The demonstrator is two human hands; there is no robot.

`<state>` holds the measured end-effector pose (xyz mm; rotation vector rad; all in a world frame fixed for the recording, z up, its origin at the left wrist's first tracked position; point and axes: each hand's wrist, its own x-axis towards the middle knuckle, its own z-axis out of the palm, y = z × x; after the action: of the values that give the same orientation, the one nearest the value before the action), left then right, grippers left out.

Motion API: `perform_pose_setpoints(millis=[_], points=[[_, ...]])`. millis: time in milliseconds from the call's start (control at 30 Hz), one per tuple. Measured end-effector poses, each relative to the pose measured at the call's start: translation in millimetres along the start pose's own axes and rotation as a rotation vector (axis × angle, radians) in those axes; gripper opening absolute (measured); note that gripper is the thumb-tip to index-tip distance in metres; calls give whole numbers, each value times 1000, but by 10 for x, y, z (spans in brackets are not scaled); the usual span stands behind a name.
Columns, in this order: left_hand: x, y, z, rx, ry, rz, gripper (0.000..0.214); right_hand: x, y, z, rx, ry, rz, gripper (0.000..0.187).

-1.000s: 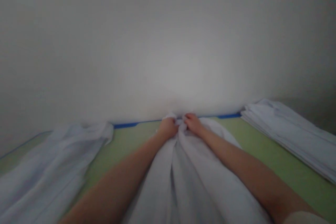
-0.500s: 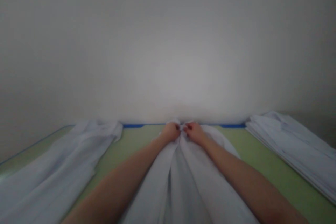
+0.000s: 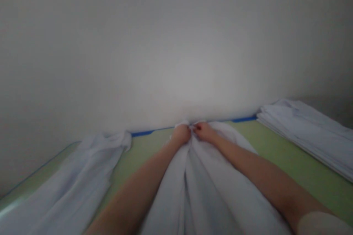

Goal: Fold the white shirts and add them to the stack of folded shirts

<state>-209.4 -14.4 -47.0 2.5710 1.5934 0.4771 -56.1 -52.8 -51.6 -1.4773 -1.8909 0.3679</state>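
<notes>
A long white cloth [image 3: 204, 187] lies bunched lengthwise on the green table [image 3: 143, 150], running from me toward the wall. My left hand [image 3: 180, 134] and my right hand [image 3: 204, 132] meet at its far end, close to the blue tape line [image 3: 142, 132]. Both hands are closed, fingers pinching the gathered edge of the cloth between them. My forearms lie along either side of the cloth.
A crumpled white cloth [image 3: 74, 180] sprawls at the left of the table. A neat stack of folded white cloths [image 3: 306, 132] sits at the right. A plain white wall [image 3: 176, 44] rises right behind the table's far edge.
My hands stay pinched together on the cloth's far end. The view has shifted slightly; the hands sit a little higher in the frame than half a second ago.
</notes>
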Motion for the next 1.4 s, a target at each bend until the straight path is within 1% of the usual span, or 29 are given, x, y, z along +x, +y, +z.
perform_pose_setpoints(millis=[133, 300, 433, 667, 767, 933, 1033, 1233, 1400], points=[[-31, 21, 22, -38, 40, -5, 25, 2, 20, 0, -19, -7, -2, 22], [-106, 27, -9, -123, 129, 12, 25, -7, 36, -14, -30, 16, -15, 21], [-155, 20, -57, -193, 188, 61, 25, -16, 32, -21, -20, 61, -23, 19], [-173, 14, -82, -300, 293, 163, 21, -12, 38, -11, -9, 91, -53, 25], [-192, 18, -85, -328, 296, 191, 21, -29, 24, -17, -11, 99, -58, 27], [-226, 27, -91, -431, 240, 207, 16, -38, 18, -23, -8, 102, -58, 26], [-227, 27, -89, -463, 229, 218, 17, -32, 26, -19, 8, 96, -60, 25], [-191, 8, -69, -458, 303, 283, 14, -43, 28, -28, 43, 57, -78, 22], [-205, 5, -70, -429, 321, 307, 13, -65, 2, -49, 51, 25, -99, 23]])
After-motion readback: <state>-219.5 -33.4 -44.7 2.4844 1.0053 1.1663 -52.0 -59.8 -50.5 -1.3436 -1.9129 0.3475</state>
